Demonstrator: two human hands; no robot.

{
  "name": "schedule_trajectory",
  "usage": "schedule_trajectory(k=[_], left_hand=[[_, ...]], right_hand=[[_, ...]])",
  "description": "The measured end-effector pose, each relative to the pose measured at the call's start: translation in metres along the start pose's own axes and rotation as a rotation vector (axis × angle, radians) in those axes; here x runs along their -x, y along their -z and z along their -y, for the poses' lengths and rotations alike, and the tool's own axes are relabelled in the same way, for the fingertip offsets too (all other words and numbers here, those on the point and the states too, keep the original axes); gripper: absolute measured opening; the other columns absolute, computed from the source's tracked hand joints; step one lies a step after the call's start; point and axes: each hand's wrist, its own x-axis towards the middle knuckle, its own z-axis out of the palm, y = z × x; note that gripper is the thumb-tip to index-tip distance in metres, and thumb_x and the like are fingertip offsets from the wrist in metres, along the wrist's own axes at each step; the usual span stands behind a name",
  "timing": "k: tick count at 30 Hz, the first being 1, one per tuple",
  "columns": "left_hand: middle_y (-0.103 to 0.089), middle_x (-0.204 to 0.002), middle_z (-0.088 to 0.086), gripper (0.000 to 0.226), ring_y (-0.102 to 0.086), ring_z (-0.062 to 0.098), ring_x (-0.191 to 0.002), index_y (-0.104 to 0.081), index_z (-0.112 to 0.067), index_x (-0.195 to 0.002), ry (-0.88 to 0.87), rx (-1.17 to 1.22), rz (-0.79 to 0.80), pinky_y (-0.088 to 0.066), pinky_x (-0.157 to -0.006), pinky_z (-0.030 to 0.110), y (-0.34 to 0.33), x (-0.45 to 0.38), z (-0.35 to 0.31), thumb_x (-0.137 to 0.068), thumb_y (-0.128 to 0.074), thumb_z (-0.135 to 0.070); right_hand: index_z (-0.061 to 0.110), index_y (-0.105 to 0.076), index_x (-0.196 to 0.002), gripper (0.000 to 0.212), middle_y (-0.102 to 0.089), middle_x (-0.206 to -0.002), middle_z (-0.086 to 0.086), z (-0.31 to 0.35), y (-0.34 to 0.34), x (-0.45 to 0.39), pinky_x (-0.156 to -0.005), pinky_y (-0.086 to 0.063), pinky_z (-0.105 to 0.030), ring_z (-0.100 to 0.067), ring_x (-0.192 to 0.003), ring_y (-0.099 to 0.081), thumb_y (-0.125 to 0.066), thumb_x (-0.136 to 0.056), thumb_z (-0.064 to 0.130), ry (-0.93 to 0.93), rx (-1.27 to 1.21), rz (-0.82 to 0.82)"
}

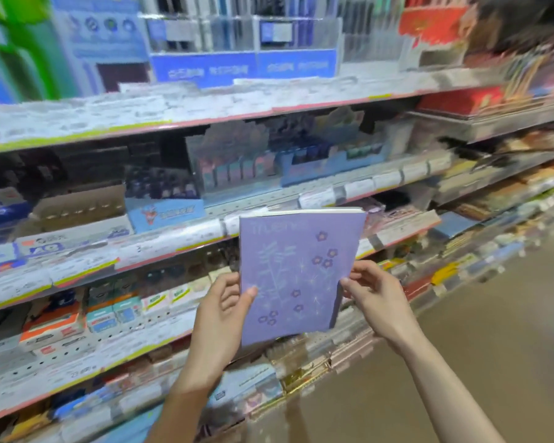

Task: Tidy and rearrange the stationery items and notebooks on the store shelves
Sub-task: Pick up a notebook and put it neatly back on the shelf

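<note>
Behind the fingers, filling most of the view, the store shelves (179, 241) are running in tiers from the left edge toward the far right, their front rails carrying pale price strips. Much of the picture is smeared, so small print on the goods cannot be read. Above the fingers and well apart from them, the blue display boxes (243, 67) are standing on the top tier with clear pen holders behind them. To the right of the fingers and lower, the brown floor (480, 356) is showing beside the bottom tiers. To the left of the fingers, small boxed packs (109, 314) in orange, teal and white are sitting in a row on a middle tier. Below the fingers, flat stacked notebooks (263, 386) are lying on the lowest tier.

Between the two sets of fingers, the purple notebook (296, 273) is being held upright in the air in front of the shelves, tilted slightly, its cover with small flowers and sparkle marks facing the camera and its white page edges showing along the top.

The left hand (226, 310) is gripping the notebook's lower left edge, thumb lying across the cover and fingers curling behind it. The right hand (370, 290) is pinching the right edge about midway up, fingertips touching the cover's margin, the remaining fingers bending loosely beside it.
</note>
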Motion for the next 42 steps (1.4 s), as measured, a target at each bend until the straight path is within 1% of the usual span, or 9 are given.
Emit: schedule_trajectory(k=[5,9,13,21,26,29,31,36,42], left_hand=[[-0.074,-0.095,-0.005,0.012,-0.07,0.011,-0.085,-0.063,-0.023,-0.1,-0.041,-0.011,0.05,-0.053,-0.074,0.02,-0.105,-0.017,-0.021,-0.093,-0.063,-0.013],[-0.073,-0.097,-0.004,0.011,-0.069,0.011,-0.088,-0.063,-0.022,-0.103,-0.066,-0.005,0.114,-0.053,-0.076,0.023,-0.186,-0.031,-0.032,-0.094,-0.063,-0.015],[-0.073,-0.097,-0.003,0.012,-0.069,0.013,-0.089,-0.063,-0.021,-0.102,-0.07,0.032,0.186,-0.053,-0.078,0.024,-0.26,-0.051,-0.037,-0.093,-0.063,-0.012],[-0.073,-0.093,-0.008,0.015,-0.069,0.006,-0.083,-0.064,-0.017,-0.101,-0.063,0.084,0.315,-0.051,-0.072,0.014,-0.399,-0.107,-0.031,-0.093,-0.062,-0.004],[-0.073,-0.098,-0.012,0.016,-0.069,0.005,-0.091,-0.063,-0.021,-0.105,-0.053,0.141,0.404,-0.053,-0.078,0.019,-0.497,-0.156,-0.018,-0.094,-0.062,-0.009],[-0.072,-0.098,-0.012,0.012,-0.07,0.009,-0.093,-0.063,-0.023,-0.1,-0.025,0.163,0.436,-0.055,-0.08,0.027,-0.556,-0.189,-0.02,-0.093,-0.065,-0.014],[-0.073,-0.097,-0.008,0.01,-0.07,0.009,-0.092,-0.063,-0.022,-0.099,-0.043,0.184,0.43,-0.055,-0.08,0.027,-0.593,-0.209,-0.026,-0.093,-0.065,-0.014],[-0.068,-0.102,-0.013,0.012,-0.065,-0.007,-0.088,-0.061,-0.019,-0.106,-0.101,0.115,0.466,-0.049,-0.071,0.008,-0.661,-0.241,-0.037,-0.094,-0.063,-0.016],[-0.067,-0.106,-0.012,0.017,-0.065,-0.006,-0.091,-0.06,-0.021,-0.11,-0.091,0.043,0.377,-0.052,-0.074,0.011,-0.713,-0.275,-0.029,-0.094,-0.063,-0.022]], right_hand=[[0.025,-0.068,-0.095,0.015,-0.074,-0.094,0.004,-0.013,0.098,-0.023,-0.069,-0.052,-0.036,-0.016,-0.086,-0.068,-0.068,-0.09,0.011,0.035,0.026,-0.113],[0.023,-0.069,-0.097,0.014,-0.074,-0.095,0.003,-0.03,0.173,-0.037,-0.077,-0.058,-0.04,-0.017,-0.088,-0.069,-0.068,-0.091,0.01,0.024,-0.005,-0.203],[0.02,-0.069,-0.098,0.016,-0.074,-0.096,0.0,-0.051,0.236,-0.053,-0.072,-0.056,-0.034,-0.013,-0.086,-0.07,-0.067,-0.09,0.007,0.021,-0.018,-0.284],[0.016,-0.07,-0.094,0.021,-0.075,-0.09,-0.002,-0.094,0.337,-0.102,-0.079,-0.056,-0.04,-0.017,-0.082,-0.069,-0.065,-0.089,-0.003,-0.041,-0.037,-0.465],[0.012,-0.069,-0.094,0.019,-0.075,-0.09,-0.004,-0.124,0.409,-0.151,-0.076,-0.056,-0.032,-0.015,-0.08,-0.069,-0.065,-0.088,-0.005,-0.048,0.022,-0.57],[0.008,-0.068,-0.096,0.017,-0.074,-0.091,-0.008,-0.129,0.455,-0.188,-0.069,-0.056,-0.02,-0.012,-0.078,-0.068,-0.064,-0.089,-0.006,-0.052,0.048,-0.593],[0.01,-0.068,-0.094,0.017,-0.074,-0.09,-0.007,-0.132,0.486,-0.213,-0.07,-0.056,-0.019,-0.013,-0.079,-0.068,-0.064,-0.089,-0.006,-0.03,0.069,-0.603],[0.017,-0.07,-0.092,0.018,-0.075,-0.088,0.003,-0.146,0.544,-0.257,-0.077,-0.058,-0.027,-0.013,-0.085,-0.071,-0.064,-0.091,0.0,-0.034,0.11,-0.628],[0.022,-0.07,-0.092,0.02,-0.075,-0.089,0.005,-0.172,0.588,-0.32,-0.081,-0.058,-0.035,-0.016,-0.086,-0.071,-0.065,-0.091,0.002,-0.032,0.075,-0.556]])
